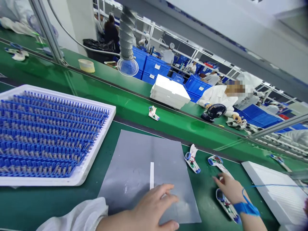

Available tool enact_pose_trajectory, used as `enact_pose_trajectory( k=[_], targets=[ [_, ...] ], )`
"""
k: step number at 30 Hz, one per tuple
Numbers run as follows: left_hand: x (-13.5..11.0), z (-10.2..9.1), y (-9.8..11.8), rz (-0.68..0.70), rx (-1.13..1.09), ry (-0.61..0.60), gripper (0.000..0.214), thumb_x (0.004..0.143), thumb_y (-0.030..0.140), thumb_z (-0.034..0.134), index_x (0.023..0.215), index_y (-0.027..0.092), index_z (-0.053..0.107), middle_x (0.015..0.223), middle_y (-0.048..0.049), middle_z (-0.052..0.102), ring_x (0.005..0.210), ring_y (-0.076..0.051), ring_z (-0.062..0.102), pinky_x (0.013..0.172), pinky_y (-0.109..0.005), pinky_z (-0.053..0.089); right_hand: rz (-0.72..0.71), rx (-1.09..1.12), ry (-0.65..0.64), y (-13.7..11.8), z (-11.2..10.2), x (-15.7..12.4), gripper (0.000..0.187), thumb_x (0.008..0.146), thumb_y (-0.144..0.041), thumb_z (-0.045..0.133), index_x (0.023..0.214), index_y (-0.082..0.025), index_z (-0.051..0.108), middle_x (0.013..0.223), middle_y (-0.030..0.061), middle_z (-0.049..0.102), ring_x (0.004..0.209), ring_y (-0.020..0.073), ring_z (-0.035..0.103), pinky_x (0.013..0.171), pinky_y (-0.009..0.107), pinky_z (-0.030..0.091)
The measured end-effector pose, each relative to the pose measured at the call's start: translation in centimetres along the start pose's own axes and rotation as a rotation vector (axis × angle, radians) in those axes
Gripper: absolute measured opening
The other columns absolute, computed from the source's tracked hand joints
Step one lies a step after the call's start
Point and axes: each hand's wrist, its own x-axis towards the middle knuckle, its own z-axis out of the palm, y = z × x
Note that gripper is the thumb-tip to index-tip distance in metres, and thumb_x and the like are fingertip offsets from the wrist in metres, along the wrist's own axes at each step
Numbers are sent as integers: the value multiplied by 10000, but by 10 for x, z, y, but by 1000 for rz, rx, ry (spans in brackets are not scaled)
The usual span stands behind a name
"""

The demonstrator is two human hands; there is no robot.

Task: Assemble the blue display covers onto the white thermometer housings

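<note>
The left hand (151, 208) is laid flat on the grey mat (144, 166) at 6 o'clock, with its fingers spread wide and nothing held. The right hand (229, 187), at 4 o'clock with a blue strap (246, 208) on its wrist, is set on a small white and blue part (226, 203), its fingers loosely bent and touching it. 2 more small parts (192, 158) are seen just above it at 3 o'clock, and a white tray of blue pins (48, 134) is seen at 9 o'clock.

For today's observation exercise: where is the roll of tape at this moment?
In the head view, the roll of tape lies flat on the far green bench at upper left, beyond the white tray of blue parts, left of the clear extraction hood.
</note>
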Motion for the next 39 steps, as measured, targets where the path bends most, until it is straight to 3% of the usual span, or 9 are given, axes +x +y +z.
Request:
enact_pose_trajectory(
  k=[6, 10, 16, 20, 26, 30, 32, 35, 39],
  targets=[
    [16, 23, -32, 58, -100, 33, 518, 727, 473, 624, 1168, 205, 576, 1279, -159, 512, 1061, -304, 584, 927, -436, 470, -404, 117, 56, -134, 24, 112, 279, 832, -307, 547, 1050, -133, 571, 1078, 107, 608, 990, 223, 580, 877, 370, 452],
    [28, 18, -50, -28, -151, 105, 444, 752, 443, 597, 1135, 217, 597, 1329, -155, 456, 1101, -292, 552, 959, -434, 433, -530, 248, 126, -220, 49, 166, 327, 888, -326, 513, 1166, -153, 520, 1227, 84, 518, 1103, 236, 518, 918, 455, 443],
    [32, -12, -55, -205, -648, 421, 482, 668, 359, 651, 1093, 184, 507, 1295, -147, 448, 1116, -262, 519, 963, -413, 402, -513, 438, 125, -258, 57, 191, 281, 881, -327, 534, 1096, -147, 549, 1095, 70, 579, 953, 189, 582, 818, 399, 501],
    [30, -24, -44, -370, -1064, 690, 559, 717, 439, 623, 1161, 173, 412, 1278, -153, 457, 1159, -235, 493, 975, -332, 379, -558, 567, 26, -249, 60, 153, 293, 905, -362, 480, 1059, -127, 564, 940, 50, 623, 791, 150, 606, 714, 334, 515],
    [22, -34, -24, -216, -1123, 1039, 955, 614, 475, 751, 1356, 341, 165, 1376, -80, 393, 1294, -222, 364, 1048, -355, 307, -791, 685, -241, -203, 64, 1, 372, 773, -417, 635, 1088, -220, 628, 1027, 26, 663, 912, 163, 608, 811, 269, 486],
    [11, -36, -14, -298, -1129, 815, 798, 667, 462, 712, 1329, 400, 271, 1191, -38, 560, 1121, -228, 539, 897, -364, 454, -856, 880, -310, -177, 68, -64, 410, 793, -364, 626, 1169, -206, 577, 1053, 73, 644, 914, 164, 608, 788, 276, 498],
    [6, -33, -15, -298, -887, 742, 669, 693, 447, 684, 1280, 350, 379, 1179, -49, 552, 1032, -226, 581, 847, -356, 488, -733, 1017, -205, -166, 70, -74, 385, 819, -369, 592, 1171, -217, 551, 1069, 80, 620, 929, 162, 602, 774, 280, 507],
    [2, -24, -26, -168, -211, 750, 450, 740, 376, 629, 1165, 286, 513, 1249, -79, 447, 953, -210, 594, 792, -346, 516, -655, 1133, -39, -155, 67, -78, 486, 812, -403, 597, 1244, -232, 454, 1108, 89, 580, 950, 163, 587, 796, 299, 508],
    [0, -14, -44, 70, 472, 712, 318, 817, 255, 518, 1134, 256, 529, 1352, -134, 316, 856, -201, 604, 666, -355, 545, -720, 961, -173, -153, 59, -80, 560, 726, -403, 684, 1215, -195, 508, 1092, 96, 533, 839, 142, 593, 724, 267, 540]
  ],
)
